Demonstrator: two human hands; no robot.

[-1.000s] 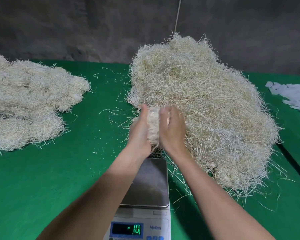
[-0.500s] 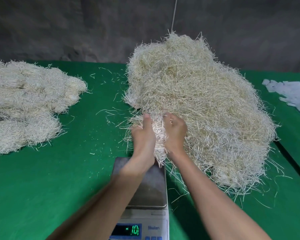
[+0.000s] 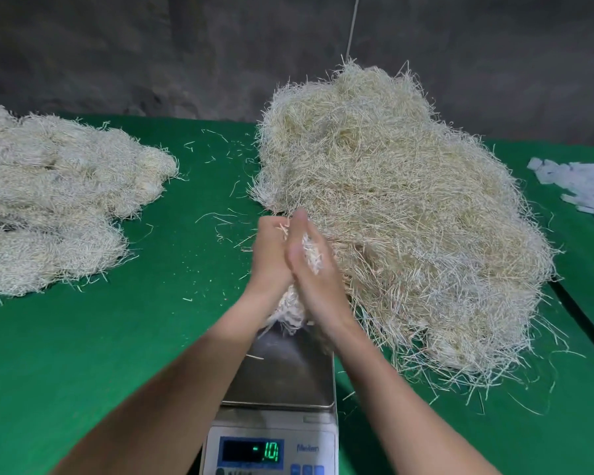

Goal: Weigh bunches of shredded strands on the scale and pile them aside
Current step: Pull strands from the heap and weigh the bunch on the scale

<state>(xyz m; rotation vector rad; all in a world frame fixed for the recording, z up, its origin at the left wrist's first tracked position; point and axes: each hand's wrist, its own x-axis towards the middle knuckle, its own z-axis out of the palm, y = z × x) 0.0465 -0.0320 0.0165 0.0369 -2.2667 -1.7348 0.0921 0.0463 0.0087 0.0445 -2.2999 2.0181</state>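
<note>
Pale straw-coloured bunch of shredded strands (image 3: pixel 290 311), squeezed upright between left hand (image 3: pixel 271 258) and right hand (image 3: pixel 318 279) with fingers wrapped round it, probably to compact it, hangs just over the steel pan (image 3: pixel 282 375) of the grey digital scale (image 3: pixel 318 437).

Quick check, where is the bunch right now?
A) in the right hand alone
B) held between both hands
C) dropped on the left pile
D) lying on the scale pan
B: left hand and right hand both clasp the bunch above the pan.
</note>
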